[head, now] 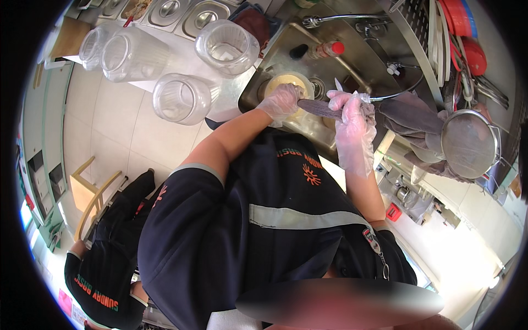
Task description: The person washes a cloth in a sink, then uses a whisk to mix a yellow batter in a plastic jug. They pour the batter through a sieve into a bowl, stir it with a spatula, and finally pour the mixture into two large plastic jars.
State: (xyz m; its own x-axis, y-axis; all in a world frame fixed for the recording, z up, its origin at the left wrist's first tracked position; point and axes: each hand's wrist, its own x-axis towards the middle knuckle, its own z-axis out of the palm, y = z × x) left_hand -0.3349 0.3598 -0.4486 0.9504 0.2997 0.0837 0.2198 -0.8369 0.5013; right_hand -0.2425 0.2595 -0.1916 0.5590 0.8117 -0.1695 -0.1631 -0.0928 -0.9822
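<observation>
Both of my hands wear clear plastic gloves. Over a round tub (307,82) of yellowish contents in the metal sink, my left hand (284,101) is closed around the tapered end of a long grey-brown textured thing, which looks like a twisted cloth (319,108). My right hand (352,113) grips the same thing further right, and a bunched part shows beyond the fingers. A small pointed white piece (338,84) sticks up beside the right fingers; what it is I cannot tell. Glove and cloth hide part of the tub.
Clear plastic jars (181,99) stand left of the sink, near lidded steel pans (169,12). A red-capped bottle (326,50) lies in the sink below a faucet (346,17). Right of it are grey cloths (412,119) and a round strainer (470,144). Another person (107,255) is at lower left.
</observation>
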